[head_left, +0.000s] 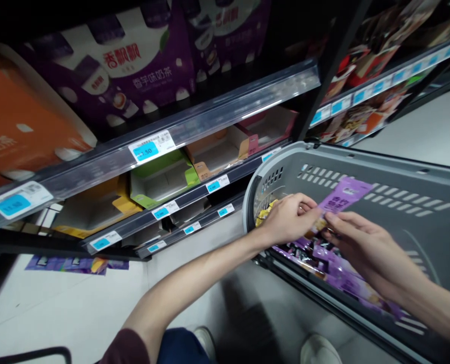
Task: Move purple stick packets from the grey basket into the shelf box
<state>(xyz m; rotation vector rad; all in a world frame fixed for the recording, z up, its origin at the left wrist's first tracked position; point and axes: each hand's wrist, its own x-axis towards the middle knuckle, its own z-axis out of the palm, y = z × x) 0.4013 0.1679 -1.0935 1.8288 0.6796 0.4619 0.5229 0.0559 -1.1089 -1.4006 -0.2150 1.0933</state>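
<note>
Over a grey basket (364, 162), my left hand (291, 217) and my right hand (357, 237) meet at a purple packet (344, 194). Fingers of both hands pinch its lower part, and its top end sticks up and to the right. Beneath the hands, inside the basket, lie several purple packets (340, 273) and, at its left end, some yellow packets (264, 212). My right hand partly covers the pile.
Shelves with price tags (152, 146) stand to the left, holding purple boxes (134, 60), an orange box (23, 111) and a green open carton (164, 179). More purple packets (77, 264) lie low at the left. Another stocked shelf (376, 91) is at the upper right.
</note>
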